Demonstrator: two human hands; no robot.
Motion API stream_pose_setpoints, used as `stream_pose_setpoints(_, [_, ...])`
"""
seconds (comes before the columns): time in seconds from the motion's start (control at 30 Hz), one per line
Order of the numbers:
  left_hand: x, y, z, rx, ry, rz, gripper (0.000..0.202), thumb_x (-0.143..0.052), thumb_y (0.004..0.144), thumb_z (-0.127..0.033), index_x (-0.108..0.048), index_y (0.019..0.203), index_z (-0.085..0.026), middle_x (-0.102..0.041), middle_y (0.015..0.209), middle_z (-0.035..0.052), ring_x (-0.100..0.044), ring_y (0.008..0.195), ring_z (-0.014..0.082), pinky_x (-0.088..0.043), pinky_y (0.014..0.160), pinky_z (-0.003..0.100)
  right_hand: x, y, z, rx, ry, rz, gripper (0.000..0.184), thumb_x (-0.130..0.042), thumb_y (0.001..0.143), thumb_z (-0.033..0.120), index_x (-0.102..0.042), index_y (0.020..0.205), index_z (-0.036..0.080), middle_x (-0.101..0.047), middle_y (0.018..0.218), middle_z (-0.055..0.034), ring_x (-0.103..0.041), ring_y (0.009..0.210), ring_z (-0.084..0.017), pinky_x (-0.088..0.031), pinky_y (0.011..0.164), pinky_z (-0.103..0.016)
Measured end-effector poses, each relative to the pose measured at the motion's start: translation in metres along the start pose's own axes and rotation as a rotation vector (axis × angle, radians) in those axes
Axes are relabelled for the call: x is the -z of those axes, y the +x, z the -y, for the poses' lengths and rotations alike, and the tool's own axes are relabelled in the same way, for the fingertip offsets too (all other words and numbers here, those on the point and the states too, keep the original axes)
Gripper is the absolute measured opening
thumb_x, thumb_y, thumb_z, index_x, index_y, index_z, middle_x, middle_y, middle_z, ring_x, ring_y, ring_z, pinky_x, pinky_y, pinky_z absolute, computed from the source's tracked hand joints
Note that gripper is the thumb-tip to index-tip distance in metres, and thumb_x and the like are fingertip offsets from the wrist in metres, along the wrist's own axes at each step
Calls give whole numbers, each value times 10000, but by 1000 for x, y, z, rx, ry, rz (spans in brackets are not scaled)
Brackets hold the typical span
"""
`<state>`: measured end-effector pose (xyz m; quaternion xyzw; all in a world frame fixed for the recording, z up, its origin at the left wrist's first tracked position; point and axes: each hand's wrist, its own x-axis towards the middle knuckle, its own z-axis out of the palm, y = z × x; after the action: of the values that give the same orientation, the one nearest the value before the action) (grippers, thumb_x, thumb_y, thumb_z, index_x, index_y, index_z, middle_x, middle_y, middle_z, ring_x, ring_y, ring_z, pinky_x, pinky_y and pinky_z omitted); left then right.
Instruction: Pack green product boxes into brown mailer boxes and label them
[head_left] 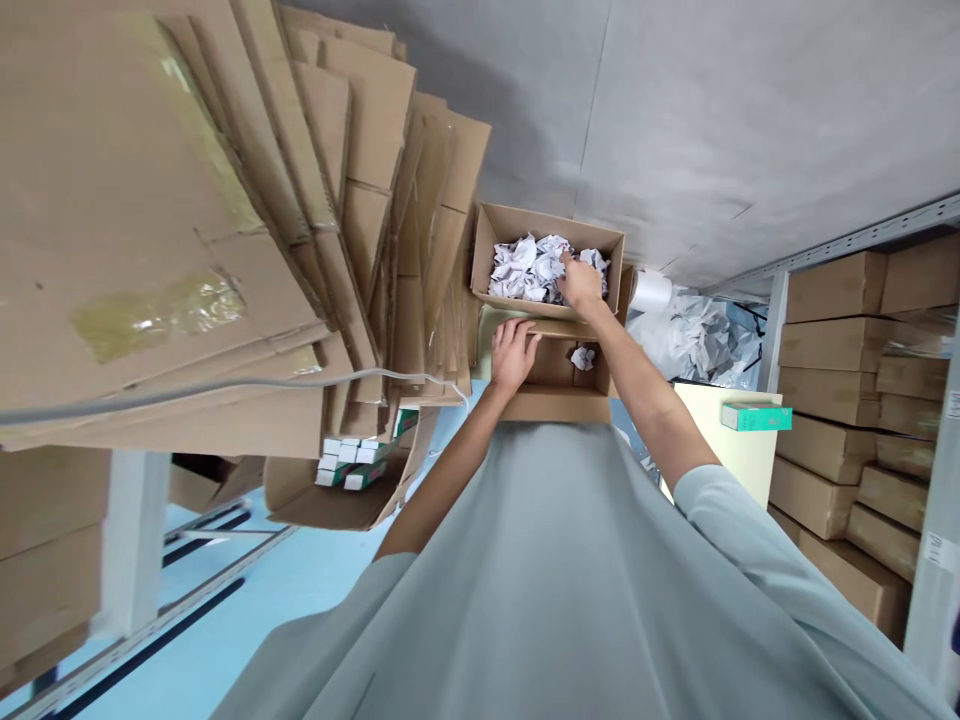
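Observation:
An open cardboard box (495, 245) at the far centre is full of crumpled white paper (529, 268). My right hand (581, 283) reaches into it, fingers closed on some of that paper. A smaller open cardboard box (555, 400) sits nearer to me with one crumpled paper ball (583, 357) inside. On this nearer box's left flap lies my left hand (513, 353), its fingers curled over the edge.
Flattened cardboard sheets (225, 220) lean in a thick stack on the left. Below them a carton holds small white-and-green boxes (352, 462). Sealed cartons (847, 400) fill shelving on the right. A green box (756, 416) lies on a pale surface; a tape roll (651, 290) sits by crumpled plastic.

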<state>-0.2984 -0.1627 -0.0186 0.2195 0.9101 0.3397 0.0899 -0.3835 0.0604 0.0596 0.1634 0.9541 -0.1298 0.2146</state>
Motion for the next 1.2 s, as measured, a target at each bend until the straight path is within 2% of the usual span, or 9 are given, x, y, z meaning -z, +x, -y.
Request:
stream_pose_setpoints(0.13, [-1,1,1,-5,11,-4,384,-502,1152,-450,-717,1377,-226,-714,1459,168,-620,1370,374,-465,1222,523,3,-10,-8,10,74,-96,523,-553,1062,188,-568,1583,154,-804,1331,-198,-767,1242,-369,-589,1107,-527])
stream_pose_setpoints(0.23, [-1,1,1,-1,12,9,386,-501,1153,-450,-713,1387,-227,-711,1473,162,-615,1375,377,-464,1220,522,12,-32,-18,53,214,-237,511,-551,1078,290,-557,1579,189,-831,1189,-129,-772,1165,-348,-609,1057,-506])
stream_pose_setpoints(0.4, [-1,1,1,13,-6,11,384,-510,1151,-458,-706,1389,-231,-705,1478,157,-602,1399,380,-456,1226,517,11,-119,-34,124,575,-431,476,-630,1047,424,-610,1491,253,-772,946,-8,-756,862,-223,-619,887,-346])
stream_pose_setpoints(0.53, [-1,1,1,22,-27,6,366,-517,1148,-448,-711,1374,-236,-711,1467,151,-600,1399,381,-454,1231,519,-20,-187,-35,93,782,-277,408,-703,982,446,-684,1342,255,-737,848,34,-652,650,-156,-569,701,-274])
stream_pose_setpoints(0.63, [0,1,1,24,-45,-10,353,-528,1146,-446,-719,1364,-245,-717,1451,145,-604,1400,369,-454,1243,513,-48,-204,-31,85,788,-101,401,-747,939,412,-720,1306,256,-756,835,37,-652,642,-157,-561,693,-277])
stream_pose_setpoints(0.77, [0,2,2,21,-85,-25,352,-545,1143,-467,-727,1354,-252,-720,1435,140,-619,1394,344,-463,1254,489,-55,-187,-32,121,730,-20,484,-765,965,417,-718,1419,257,-820,921,10,-684,678,-176,-593,770,-310])
stream_pose_setpoints(0.97, [2,2,3,32,-99,-10,373,-535,1144,-478,-722,1376,-254,-711,1452,142,-611,1421,335,-450,1281,485,-6,-117,-33,150,514,-234,482,-622,1099,469,-671,1506,216,-818,1219,-100,-776,1007,-270,-608,1024,-399])
stream_pose_setpoints(1.07, [3,2,1,33,-97,1,377,-524,1146,-470,-723,1381,-252,-704,1463,147,-608,1426,337,-448,1283,486,12,-66,-18,145,285,-149,539,-623,1099,419,-598,1589,198,-691,1500,-175,-731,1265,-349,-582,1118,-476])
stream_pose_setpoints(1.2, [4,2,-2,54,-87,17,376,-526,1141,-470,-725,1382,-261,-702,1472,148,-604,1432,347,-453,1277,502,12,-3,16,164,68,-7,661,-629,1092,353,-450,1709,196,-480,1707,-244,-674,1389,-415,-568,1152,-564])
